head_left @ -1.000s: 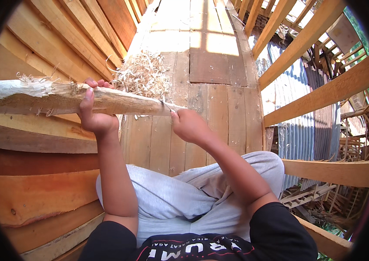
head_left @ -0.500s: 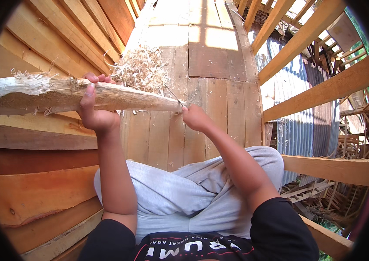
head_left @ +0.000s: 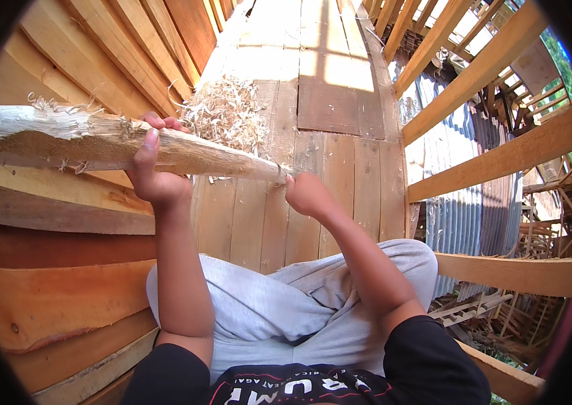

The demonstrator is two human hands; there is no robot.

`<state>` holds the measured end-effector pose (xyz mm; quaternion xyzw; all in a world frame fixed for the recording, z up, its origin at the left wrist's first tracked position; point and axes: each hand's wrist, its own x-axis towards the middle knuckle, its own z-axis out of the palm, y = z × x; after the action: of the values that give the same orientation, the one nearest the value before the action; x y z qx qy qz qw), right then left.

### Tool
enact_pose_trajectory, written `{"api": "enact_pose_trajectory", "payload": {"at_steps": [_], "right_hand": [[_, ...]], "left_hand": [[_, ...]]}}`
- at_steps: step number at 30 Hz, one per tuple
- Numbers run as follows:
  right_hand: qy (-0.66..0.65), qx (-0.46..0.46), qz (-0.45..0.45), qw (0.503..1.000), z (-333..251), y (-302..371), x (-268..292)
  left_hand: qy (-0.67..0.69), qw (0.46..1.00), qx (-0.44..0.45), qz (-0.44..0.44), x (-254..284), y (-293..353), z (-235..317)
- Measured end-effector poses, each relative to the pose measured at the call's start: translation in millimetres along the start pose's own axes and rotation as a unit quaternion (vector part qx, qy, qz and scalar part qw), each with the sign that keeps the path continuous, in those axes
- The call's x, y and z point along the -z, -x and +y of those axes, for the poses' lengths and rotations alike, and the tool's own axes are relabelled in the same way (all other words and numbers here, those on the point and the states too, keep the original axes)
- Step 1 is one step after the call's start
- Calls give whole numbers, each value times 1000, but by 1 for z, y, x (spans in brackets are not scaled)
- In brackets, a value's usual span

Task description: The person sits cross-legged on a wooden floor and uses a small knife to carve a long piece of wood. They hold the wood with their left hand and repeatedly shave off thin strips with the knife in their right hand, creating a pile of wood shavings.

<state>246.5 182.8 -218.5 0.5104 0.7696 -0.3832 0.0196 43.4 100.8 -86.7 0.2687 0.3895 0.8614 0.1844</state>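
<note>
A long, rough piece of pale wood (head_left: 212,154) reaches from the left rim to the middle, narrowing toward its right end. My left hand (head_left: 158,169) is wrapped round it, thumb on the near side and fingertips showing over the far edge. At the thin end, my right hand (head_left: 307,194) is closed on a knife (head_left: 280,169), of which only a sliver of dark, narrow blade shows against the wood; the handle is hidden in my fist. Frayed fibres and curls stick up along the wood's upper edge.
A heap of wood shavings (head_left: 229,115) lies on the plank floor (head_left: 340,175) just beyond the wood. Boards (head_left: 63,297) line the left side. A slatted wooden railing (head_left: 502,162) runs along the right, with corrugated metal sheets (head_left: 461,223) beyond it. My crossed legs (head_left: 272,290) are below.
The wood's right end has dipped slightly nearer to me. My right hand has moved slightly right and down, and less of the blade shows. Both hands keep their hold.
</note>
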Motion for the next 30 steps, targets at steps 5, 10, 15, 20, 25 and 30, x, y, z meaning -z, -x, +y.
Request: {"api": "enact_pose_trajectory", "payload": {"at_steps": [5, 10, 15, 20, 25, 30], "right_hand": [[-14, -42, -15, 999, 35, -12, -16], [9, -34, -29, 999, 14, -5, 0], [-13, -12, 15, 1000, 10, -5, -15], [-31, -94, -84, 992, 38, -19, -13], [-8, -81, -82, 993, 1, -11, 9], [-20, -68, -45, 996, 4, -9, 21]], "left_hand": [[1, 1000, -6, -30, -17, 11, 6], [-42, 996, -22, -82, -15, 13, 6], [-31, 995, -33, -89, -19, 18, 7], [29, 989, -42, -141, 2, 7, 4], [12, 971, -115, -209, 9, 5, 12], [-30, 983, -65, -170, -5, 1, 31]]}}
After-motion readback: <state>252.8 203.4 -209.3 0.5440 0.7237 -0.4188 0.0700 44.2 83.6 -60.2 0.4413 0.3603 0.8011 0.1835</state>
